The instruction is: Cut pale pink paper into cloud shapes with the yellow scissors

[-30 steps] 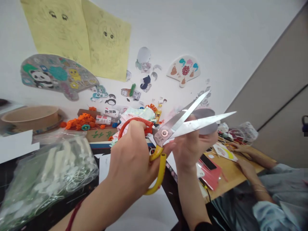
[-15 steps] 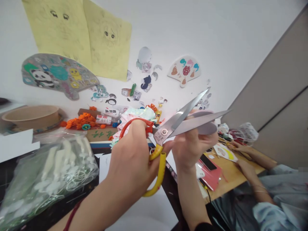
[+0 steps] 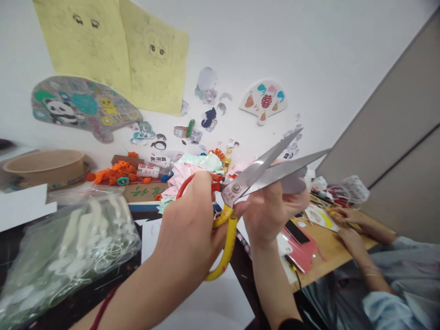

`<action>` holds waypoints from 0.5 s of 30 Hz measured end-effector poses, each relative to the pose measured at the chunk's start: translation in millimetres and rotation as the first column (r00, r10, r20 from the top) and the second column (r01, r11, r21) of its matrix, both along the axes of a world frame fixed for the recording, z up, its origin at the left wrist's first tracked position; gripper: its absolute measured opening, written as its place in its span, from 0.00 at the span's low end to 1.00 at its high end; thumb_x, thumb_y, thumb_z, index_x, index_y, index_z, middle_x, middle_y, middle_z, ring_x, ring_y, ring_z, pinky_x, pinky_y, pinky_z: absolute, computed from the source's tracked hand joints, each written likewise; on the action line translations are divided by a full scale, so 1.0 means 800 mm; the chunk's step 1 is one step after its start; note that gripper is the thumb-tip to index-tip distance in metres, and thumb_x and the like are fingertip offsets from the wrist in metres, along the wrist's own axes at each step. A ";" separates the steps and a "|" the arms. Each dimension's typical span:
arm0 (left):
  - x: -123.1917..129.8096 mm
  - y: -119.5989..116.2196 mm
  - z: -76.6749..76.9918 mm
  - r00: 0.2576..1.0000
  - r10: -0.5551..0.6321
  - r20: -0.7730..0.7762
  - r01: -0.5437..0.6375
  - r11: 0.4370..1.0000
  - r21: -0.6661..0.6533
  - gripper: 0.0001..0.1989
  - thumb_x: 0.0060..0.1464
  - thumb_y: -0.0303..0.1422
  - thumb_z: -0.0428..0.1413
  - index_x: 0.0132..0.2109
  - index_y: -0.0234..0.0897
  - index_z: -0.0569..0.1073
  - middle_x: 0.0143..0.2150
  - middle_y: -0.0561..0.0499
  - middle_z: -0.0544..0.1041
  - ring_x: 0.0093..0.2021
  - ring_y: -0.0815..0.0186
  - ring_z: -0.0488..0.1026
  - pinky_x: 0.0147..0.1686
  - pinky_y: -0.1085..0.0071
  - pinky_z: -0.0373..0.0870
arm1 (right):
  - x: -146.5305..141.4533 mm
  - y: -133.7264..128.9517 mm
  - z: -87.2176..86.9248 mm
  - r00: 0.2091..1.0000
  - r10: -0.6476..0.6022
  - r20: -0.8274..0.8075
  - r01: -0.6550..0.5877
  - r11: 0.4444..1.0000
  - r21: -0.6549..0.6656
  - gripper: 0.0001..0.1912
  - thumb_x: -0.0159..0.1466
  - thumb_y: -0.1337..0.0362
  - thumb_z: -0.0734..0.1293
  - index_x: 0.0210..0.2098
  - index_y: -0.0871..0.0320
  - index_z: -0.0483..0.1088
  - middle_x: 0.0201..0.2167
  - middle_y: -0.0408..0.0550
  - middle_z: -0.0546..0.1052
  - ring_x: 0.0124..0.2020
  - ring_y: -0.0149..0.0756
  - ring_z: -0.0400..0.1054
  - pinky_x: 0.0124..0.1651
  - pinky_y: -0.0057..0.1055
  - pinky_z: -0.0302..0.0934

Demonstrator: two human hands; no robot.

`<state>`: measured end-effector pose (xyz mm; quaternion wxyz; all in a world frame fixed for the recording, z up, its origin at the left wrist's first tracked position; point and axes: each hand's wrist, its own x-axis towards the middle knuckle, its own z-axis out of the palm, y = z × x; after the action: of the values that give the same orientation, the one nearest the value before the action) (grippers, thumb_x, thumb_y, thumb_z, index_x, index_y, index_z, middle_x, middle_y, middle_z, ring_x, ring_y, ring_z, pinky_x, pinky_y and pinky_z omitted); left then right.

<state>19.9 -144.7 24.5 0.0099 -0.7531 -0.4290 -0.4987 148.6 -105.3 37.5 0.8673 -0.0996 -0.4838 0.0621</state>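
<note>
My left hand (image 3: 189,220) is wrapped round a large pair of scissors (image 3: 237,185), one handle red and the other yellow. Its steel blades stand apart and point up to the right. Behind them my right hand (image 3: 271,208) grips a greyish-white paper piece (image 3: 294,184) with rounded edges. The blades cross in front of that piece and of the right fingers. Whether an edge bites into the paper I cannot tell. Below both hands lies a white paper sheet (image 3: 206,302) on the dark table.
To the left lies a clear plastic bag (image 3: 85,243) of tassels, with a brown oval basin (image 3: 44,162) behind it. Orange craft flowers (image 3: 117,173) and crumpled cloth line the wall. At right, a co-worker's hands (image 3: 350,233) are over a wooden table with a phone (image 3: 297,232).
The scissor blades have closed slightly towards each other, and the red handle has come in a little. The paper piece has shifted slightly left.
</note>
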 end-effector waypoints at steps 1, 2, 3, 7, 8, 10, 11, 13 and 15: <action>0.000 0.000 0.001 1.000 -0.013 0.009 0.013 1.000 -0.009 0.18 0.60 0.45 0.55 0.37 0.43 0.54 0.26 0.57 0.68 0.19 0.68 0.63 0.20 0.72 0.55 | -0.001 -0.001 0.000 1.000 -0.012 -0.004 0.012 1.000 -0.008 0.04 0.56 0.67 0.75 0.30 0.53 0.78 0.22 0.37 0.66 0.25 0.27 0.65 0.31 0.29 0.64; 0.000 0.000 0.001 1.000 -0.022 0.015 0.022 1.000 -0.018 0.17 0.60 0.45 0.55 0.36 0.43 0.54 0.26 0.57 0.68 0.19 0.68 0.63 0.20 0.72 0.54 | -0.002 -0.001 0.000 1.000 -0.029 -0.011 0.028 1.000 -0.013 0.04 0.56 0.66 0.75 0.29 0.52 0.78 0.21 0.37 0.64 0.24 0.27 0.64 0.30 0.29 0.63; 0.000 0.000 0.002 0.999 -0.030 0.019 0.030 0.999 -0.025 0.17 0.60 0.46 0.55 0.36 0.43 0.54 0.26 0.57 0.68 0.19 0.68 0.62 0.20 0.73 0.54 | -0.002 -0.001 -0.001 0.999 -0.043 -0.017 0.043 0.999 -0.017 0.04 0.56 0.66 0.75 0.28 0.52 0.77 0.21 0.37 0.63 0.24 0.27 0.63 0.29 0.29 0.62; -0.001 0.001 0.002 0.999 -0.037 0.023 0.037 0.999 -0.023 0.18 0.60 0.45 0.55 0.36 0.43 0.54 0.24 0.58 0.66 0.18 0.68 0.62 0.19 0.73 0.52 | -0.002 0.000 -0.002 0.997 -0.077 -0.025 0.076 0.997 -0.033 0.05 0.56 0.64 0.75 0.26 0.53 0.76 0.20 0.37 0.61 0.23 0.28 0.61 0.27 0.29 0.59; -0.001 0.001 0.002 0.999 -0.037 0.020 0.037 0.999 -0.015 0.18 0.60 0.45 0.56 0.36 0.43 0.54 0.24 0.59 0.66 0.18 0.69 0.62 0.19 0.73 0.52 | -0.002 0.000 -0.002 0.997 -0.073 -0.021 0.072 0.997 -0.035 0.06 0.56 0.64 0.75 0.26 0.53 0.75 0.20 0.37 0.61 0.23 0.27 0.61 0.27 0.29 0.59; -0.001 0.001 0.003 0.999 -0.040 0.011 0.040 0.999 -0.006 0.17 0.59 0.44 0.56 0.36 0.43 0.55 0.24 0.59 0.65 0.18 0.69 0.62 0.19 0.73 0.52 | -0.002 0.001 -0.003 0.998 -0.065 -0.021 0.065 0.998 -0.026 0.07 0.56 0.64 0.75 0.25 0.55 0.74 0.20 0.36 0.61 0.22 0.26 0.60 0.27 0.28 0.57; -0.001 0.001 0.003 0.999 -0.042 0.007 0.042 0.999 -0.002 0.18 0.59 0.45 0.56 0.36 0.43 0.55 0.24 0.59 0.65 0.18 0.69 0.61 0.19 0.73 0.52 | -0.001 0.001 -0.003 0.998 -0.064 -0.022 0.064 0.998 -0.016 0.07 0.56 0.64 0.76 0.25 0.55 0.74 0.19 0.36 0.61 0.22 0.25 0.59 0.26 0.28 0.56; -0.002 0.000 0.004 0.999 -0.043 0.001 0.043 0.999 0.009 0.18 0.60 0.45 0.56 0.35 0.43 0.54 0.26 0.57 0.67 0.19 0.69 0.61 0.19 0.73 0.53 | -0.002 0.001 -0.003 0.997 -0.070 -0.022 0.070 0.997 -0.019 0.08 0.56 0.63 0.76 0.25 0.56 0.73 0.19 0.36 0.61 0.21 0.24 0.57 0.25 0.27 0.55; -0.002 0.000 0.004 0.999 -0.040 -0.011 0.040 0.999 0.032 0.18 0.60 0.45 0.55 0.35 0.43 0.53 0.27 0.56 0.67 0.19 0.69 0.61 0.19 0.73 0.53 | -0.002 0.001 -0.004 0.996 -0.090 -0.025 0.089 0.995 -0.043 0.09 0.56 0.61 0.76 0.26 0.55 0.73 0.19 0.36 0.62 0.20 0.25 0.57 0.24 0.28 0.56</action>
<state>18.4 -145.0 27.6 0.0142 -0.7638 -0.4058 -0.5017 147.0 -104.5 34.2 0.8734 -0.1384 -0.4657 0.0347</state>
